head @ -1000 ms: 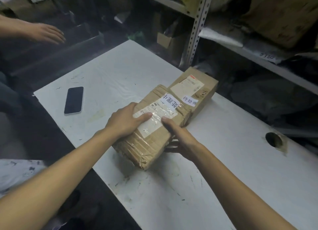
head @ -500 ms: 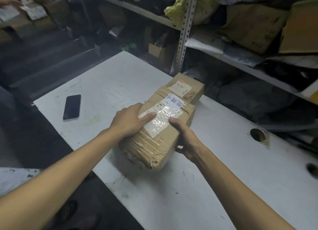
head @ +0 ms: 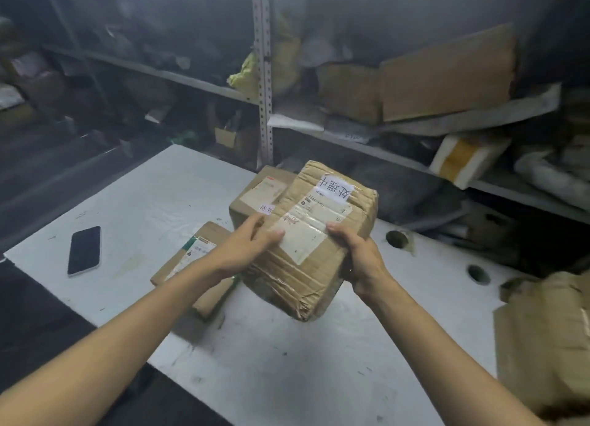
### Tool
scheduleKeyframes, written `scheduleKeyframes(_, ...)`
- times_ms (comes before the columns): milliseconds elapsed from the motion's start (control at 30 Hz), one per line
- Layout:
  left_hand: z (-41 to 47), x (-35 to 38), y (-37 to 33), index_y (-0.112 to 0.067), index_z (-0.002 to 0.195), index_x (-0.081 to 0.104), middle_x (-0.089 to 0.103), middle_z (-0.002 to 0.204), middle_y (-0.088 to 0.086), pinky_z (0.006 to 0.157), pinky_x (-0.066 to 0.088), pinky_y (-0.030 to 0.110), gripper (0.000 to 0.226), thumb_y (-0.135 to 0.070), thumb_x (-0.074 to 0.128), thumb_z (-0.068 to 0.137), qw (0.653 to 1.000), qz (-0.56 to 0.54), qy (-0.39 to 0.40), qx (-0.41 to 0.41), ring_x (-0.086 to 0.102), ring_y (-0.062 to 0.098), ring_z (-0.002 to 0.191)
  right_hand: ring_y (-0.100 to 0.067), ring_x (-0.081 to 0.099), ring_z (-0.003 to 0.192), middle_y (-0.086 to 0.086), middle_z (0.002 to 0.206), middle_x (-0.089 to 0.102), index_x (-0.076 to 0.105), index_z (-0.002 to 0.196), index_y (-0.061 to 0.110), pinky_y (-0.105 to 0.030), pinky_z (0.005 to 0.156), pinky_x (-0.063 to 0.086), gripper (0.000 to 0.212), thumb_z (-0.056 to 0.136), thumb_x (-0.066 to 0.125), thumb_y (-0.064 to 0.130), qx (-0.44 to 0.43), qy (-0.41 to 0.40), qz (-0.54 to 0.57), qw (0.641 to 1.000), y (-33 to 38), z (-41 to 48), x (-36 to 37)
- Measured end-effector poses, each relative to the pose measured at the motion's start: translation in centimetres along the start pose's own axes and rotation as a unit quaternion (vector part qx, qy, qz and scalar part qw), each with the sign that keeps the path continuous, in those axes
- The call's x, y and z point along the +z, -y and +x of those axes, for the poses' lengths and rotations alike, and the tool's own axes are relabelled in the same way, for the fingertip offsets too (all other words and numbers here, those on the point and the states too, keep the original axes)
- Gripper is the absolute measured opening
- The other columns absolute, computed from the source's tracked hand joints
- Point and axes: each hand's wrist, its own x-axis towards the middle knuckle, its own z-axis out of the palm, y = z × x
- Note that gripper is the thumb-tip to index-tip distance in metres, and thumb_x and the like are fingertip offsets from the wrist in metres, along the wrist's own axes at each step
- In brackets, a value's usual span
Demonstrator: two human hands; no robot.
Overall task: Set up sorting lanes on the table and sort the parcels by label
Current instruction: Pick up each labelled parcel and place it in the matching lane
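The taped parcel (head: 306, 243) in front of you is tan cardboard, banded with glossy clear tape, and its white slip (head: 335, 188) carries black characters. The box (head: 252, 199) behind it is the same tan, with a pale label edged in red. The flat parcel (head: 191, 263) has a green mark on its label. Your table (head: 287, 362) is white with dark scuffs. The phone (head: 84, 250) is black.

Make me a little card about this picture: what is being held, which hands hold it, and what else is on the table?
Held: taped parcel, tilted
Its label: white slip with handwriting on top
Hands: left hand and right hand both grip it
On the table: second box, flat parcel, phone
At right edge: another brown parcel
Behind: shelves holding packages
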Motion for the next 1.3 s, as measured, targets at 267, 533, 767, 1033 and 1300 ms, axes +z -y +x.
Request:
scheduleKeyframes(267,-6.3,7.4,-0.2,-0.031,0.138,0.042,0.066,0.119,0.008,0.073,0.058,0.057,0.101,-0.049,0.088,0.050,0.931,-0.352,0.063,-0.074,0.071,0.029,0.086,-0.026,0.066,0.108,-0.007,0.113,0.070,0.059,0.114,0.019,-0.047,0.089,0.057,0.044,0.079,0.080,0.034,-0.031,-0.119,0.160,0.980,-0.1,-7.8,-2.9)
scheduleKeyframes(533,-10.3,12.6,-2.2,-0.030,0.132,0.042,0.068,0.118,0.004,0.055,0.057,0.034,0.070,-0.016,0.080,0.074,0.909,-0.414,0.025,-0.028,0.072,0.020,0.088,-0.033,0.067,0.109,-0.015,0.117,0.069,0.055,0.114,0.018,-0.054,0.094,0.056,0.042,0.083,0.078,0.034,-0.014,-0.144,0.160,0.976,-2.5,-15.1,-7.1)
scheduleKeyframes(767,-11.1,12.5,-3.9,-0.026,0.117,0.059,0.073,0.106,0.006,0.051,0.054,0.028,0.059,-0.021,0.078,0.061,0.933,-0.352,0.071,0.035,0.072,0.016,0.074,-0.035,0.047,0.126,-0.005,0.141,0.045,0.033,0.146,0.026,-0.059,0.105,0.041,0.104,0.063,0.064,0.080,-0.018,-0.290,0.007,0.957,-1.1,-18.4,-14.2)
scheduleKeyframes(1033,-11.9,11.0,-6.4,-0.020,0.116,0.059,0.074,0.098,0.001,0.070,0.059,0.027,0.058,-0.015,0.076,0.061,0.941,-0.188,0.236,0.152,0.072,0.020,0.088,-0.014,0.050,0.115,-0.003,0.143,0.052,0.044,0.146,0.027,-0.032,0.095,0.040,0.082,0.078,0.067,0.067,-0.158,-0.157,-0.385,0.896,2.3,-19.4,-20.0)
scheduleKeyframes(1300,-13.5,14.1,-8.5,-0.050,0.134,0.047,0.068,0.112,-0.025,0.071,0.050,0.008,0.090,-0.023,0.083,0.057,0.945,-0.026,0.285,0.157,0.065,-0.006,0.097,-0.015,0.067,0.115,0.005,0.130,0.066,0.053,0.134,0.036,-0.040,0.098,0.055,0.076,0.065,0.073,0.062,-0.045,0.122,-0.258,0.957,-2.2,-21.1,-22.8)
